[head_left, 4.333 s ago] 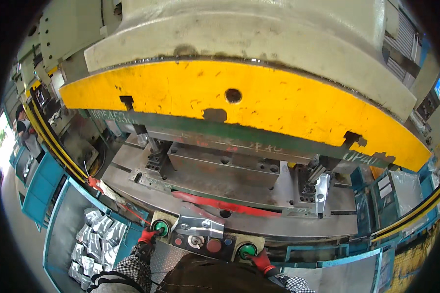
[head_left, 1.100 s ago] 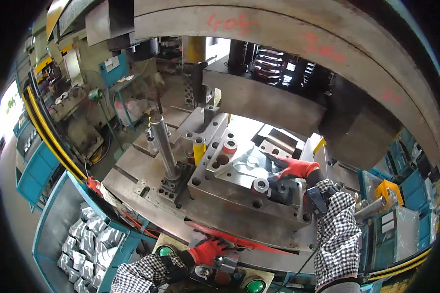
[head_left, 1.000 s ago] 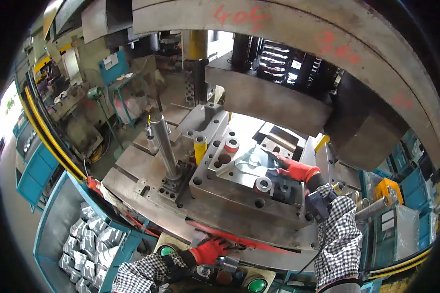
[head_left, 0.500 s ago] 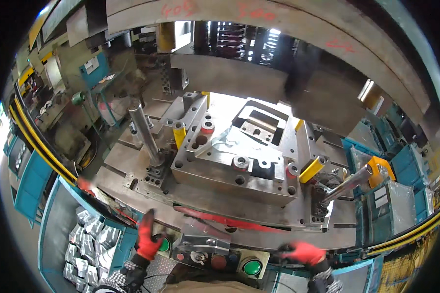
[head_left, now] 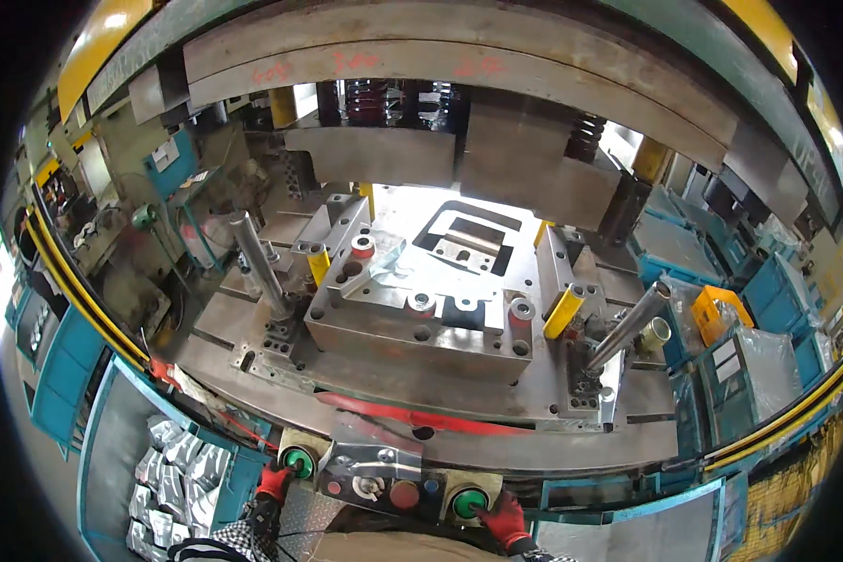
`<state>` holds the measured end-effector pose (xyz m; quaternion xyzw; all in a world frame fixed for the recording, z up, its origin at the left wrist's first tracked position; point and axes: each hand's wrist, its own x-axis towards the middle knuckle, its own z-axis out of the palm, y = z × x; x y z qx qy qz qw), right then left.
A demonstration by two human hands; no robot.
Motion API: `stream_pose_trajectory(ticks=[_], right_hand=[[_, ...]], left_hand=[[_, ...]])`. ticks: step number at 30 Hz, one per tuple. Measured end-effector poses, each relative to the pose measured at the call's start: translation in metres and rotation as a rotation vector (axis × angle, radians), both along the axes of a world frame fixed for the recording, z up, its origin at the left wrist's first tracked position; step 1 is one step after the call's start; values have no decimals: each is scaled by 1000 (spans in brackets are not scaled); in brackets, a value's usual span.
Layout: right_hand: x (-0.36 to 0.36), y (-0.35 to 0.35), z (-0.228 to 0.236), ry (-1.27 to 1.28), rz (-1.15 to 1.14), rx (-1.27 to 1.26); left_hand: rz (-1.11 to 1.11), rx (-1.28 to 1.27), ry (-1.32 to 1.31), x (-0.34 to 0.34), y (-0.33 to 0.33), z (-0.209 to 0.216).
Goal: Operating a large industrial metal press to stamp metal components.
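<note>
My left hand (head_left: pixel 273 481), in a red glove, is at the left green push button (head_left: pixel 299 460), one digit stretched onto its face. Over on the other side, my right hand (head_left: pixel 505 521), gloved the same way, reaches a digit onto the right green push button (head_left: pixel 468 503). Neither hand holds anything; the remaining fingers show only in part. Between them lies a control panel (head_left: pixel 381 491) with smaller knobs and a red button. Beyond it, a shiny sheet-metal part (head_left: pixel 405 264) rests on the lower die (head_left: pixel 412 342) of a press.
The upper die block (head_left: pixel 384 155) hangs above. Steel guide posts (head_left: pixel 260 262) and yellow posts (head_left: pixel 563 312) stand around the lower die. A blue bin (head_left: pixel 103 468) at left holds several metal parts (head_left: pixel 173 478). Yellow rails run along both sides; an orange container (head_left: pixel 718 314) sits at right.
Both hands have come down onto the green buttons; they were hovering near them before. My view has turned and shifted slightly. The sheet-metal part stays on the lower die.
</note>
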<state>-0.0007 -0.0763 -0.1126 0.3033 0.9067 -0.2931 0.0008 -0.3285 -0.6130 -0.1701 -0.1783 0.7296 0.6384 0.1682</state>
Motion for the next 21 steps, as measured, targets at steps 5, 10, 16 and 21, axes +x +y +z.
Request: stream_pose_trajectory(ticks=[5, 10, 16, 21], right_hand=[[1, 5, -9, 20, -12, -36], [6, 2, -17, 9, -2, 4], [3, 10, -12, 66, 26, -82], [2, 3, 17, 14, 0, -106]], left_hand=[[2, 5, 113, 0, 5, 8], [8, 32, 116, 8, -3, 12], [-61, -59, 75, 1, -1, 18], [-76, -153, 165, 4, 5, 24]])
